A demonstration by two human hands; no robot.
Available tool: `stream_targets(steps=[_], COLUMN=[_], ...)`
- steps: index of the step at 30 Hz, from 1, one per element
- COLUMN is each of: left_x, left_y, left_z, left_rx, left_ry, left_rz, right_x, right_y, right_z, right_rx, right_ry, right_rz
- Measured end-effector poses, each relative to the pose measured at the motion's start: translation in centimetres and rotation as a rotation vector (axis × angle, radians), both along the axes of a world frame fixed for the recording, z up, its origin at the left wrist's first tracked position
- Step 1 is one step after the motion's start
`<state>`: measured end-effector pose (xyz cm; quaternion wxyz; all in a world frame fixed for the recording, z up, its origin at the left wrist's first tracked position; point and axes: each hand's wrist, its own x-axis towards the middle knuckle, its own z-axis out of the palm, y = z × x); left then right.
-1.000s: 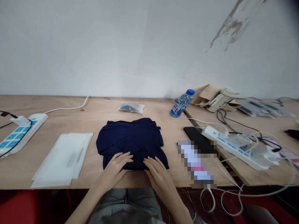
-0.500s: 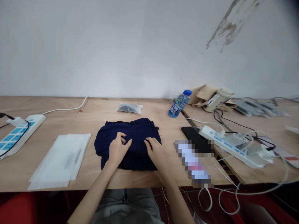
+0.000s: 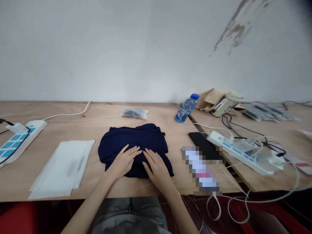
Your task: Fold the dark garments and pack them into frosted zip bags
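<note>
A folded navy-blue garment (image 3: 136, 136) lies on the wooden table (image 3: 80, 126) in front of me; its exact kind does not show. My left hand (image 3: 124, 161) rests flat on the garment's near half, fingers stretched out and pointing right. Beside it, my right hand (image 3: 155, 165) lies on the cloth too, fingers extended towards the far side. The fingertips of both hands almost meet near the middle. A small dark tag sticks out at the garment's right edge.
Translucent plastic bags (image 3: 64, 169) lie to the left, near a power strip (image 3: 21, 139). Behind the garment is a small packet (image 3: 135, 113). To the right are a drink bottle (image 3: 187, 109), a black phone (image 3: 203, 144), a pixelated screen (image 3: 201, 170) and another power strip (image 3: 243, 152) with cables.
Both hands have gone from bent, pinching fingers to flattened ones and moved closer together on the near half. The garment's near right corner now spreads further right.
</note>
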<state>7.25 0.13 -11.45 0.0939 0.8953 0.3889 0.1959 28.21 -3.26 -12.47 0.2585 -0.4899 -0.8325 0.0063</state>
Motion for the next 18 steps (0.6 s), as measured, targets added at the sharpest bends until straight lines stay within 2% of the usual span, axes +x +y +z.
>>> stream_targets(steps=[5,11,14,18], left_x=[-1.0,-2.0,-4.8,-10.0], left_y=[-0.6,-1.5,-2.8,-5.4], left_z=[0.1,0.4,0.2,-0.9], left_rx=[0.041,0.11,0.102,0.133], left_ry=[0.015,-0.038,-0.149,-0.216], left_rz=[0.122,0.294,0.474,0.756], right_x=[1.1,0.2,-0.2,-0.3], right_y=[-0.2,0.0,-0.3,-0.4], right_z=[-0.4,0.1,-0.1,-0.4], right_rx=[-0.05,-0.043,-0.018,0.017], right_ry=[-0.04,-0.143,-0.177,-0.175], right_rz=[-0.016,-0.072,-0.11,-0.115])
